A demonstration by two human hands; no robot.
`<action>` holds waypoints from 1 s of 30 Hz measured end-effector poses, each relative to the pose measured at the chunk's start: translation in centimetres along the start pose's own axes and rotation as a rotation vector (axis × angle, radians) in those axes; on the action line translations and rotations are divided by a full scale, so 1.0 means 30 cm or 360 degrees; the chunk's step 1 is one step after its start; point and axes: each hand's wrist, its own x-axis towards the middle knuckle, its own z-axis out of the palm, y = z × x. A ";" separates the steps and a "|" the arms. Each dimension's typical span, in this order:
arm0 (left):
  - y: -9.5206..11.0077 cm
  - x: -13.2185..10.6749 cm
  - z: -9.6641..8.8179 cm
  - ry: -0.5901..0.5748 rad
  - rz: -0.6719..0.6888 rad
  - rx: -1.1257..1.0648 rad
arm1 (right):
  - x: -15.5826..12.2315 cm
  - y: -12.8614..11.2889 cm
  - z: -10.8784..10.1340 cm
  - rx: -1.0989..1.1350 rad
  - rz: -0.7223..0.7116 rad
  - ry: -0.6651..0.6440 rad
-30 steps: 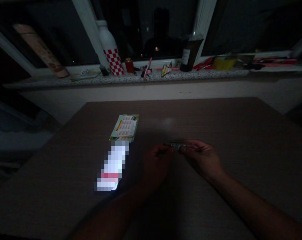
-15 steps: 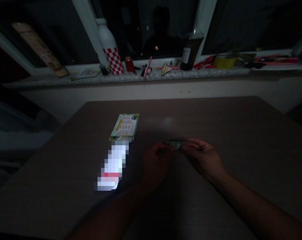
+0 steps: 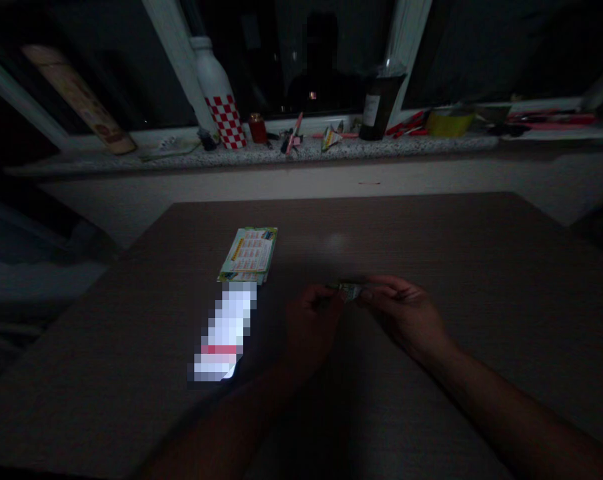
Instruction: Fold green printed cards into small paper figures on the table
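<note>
The small folded paper (image 3: 350,291) shows pale green print, the card (image 3: 248,255) is green-edged with a yellow stripe and an orange grid, the table (image 3: 431,227) dull brown, the bottle (image 3: 220,100) white with red-and-white checks, the sill (image 3: 261,155) speckled grey and the jar (image 3: 256,128) red.

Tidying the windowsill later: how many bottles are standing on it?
2. A white bottle with red checks stands left of centre on the windowsill; a dark bottle with a pale label stands right of centre. The darkness may hide more.
</note>
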 end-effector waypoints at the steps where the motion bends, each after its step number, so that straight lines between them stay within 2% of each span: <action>1: 0.001 0.000 0.000 0.0000 -0.0012 -0.0005 | -0.001 -0.001 0.001 0.0020 0.0006 -0.0005; 15: -0.004 0.004 0.006 0.0048 -0.0054 -0.0011 | -0.002 -0.007 0.011 0.0037 0.0014 -0.0007; 22: -0.002 0.003 0.008 0.0139 -0.0042 -0.0043 | -0.009 -0.011 0.008 -0.0053 -0.0031 -0.0052; 30: 0.003 0.002 0.003 0.0122 -0.0020 -0.0004 | -0.001 -0.006 0.012 -0.0015 -0.0023 0.0013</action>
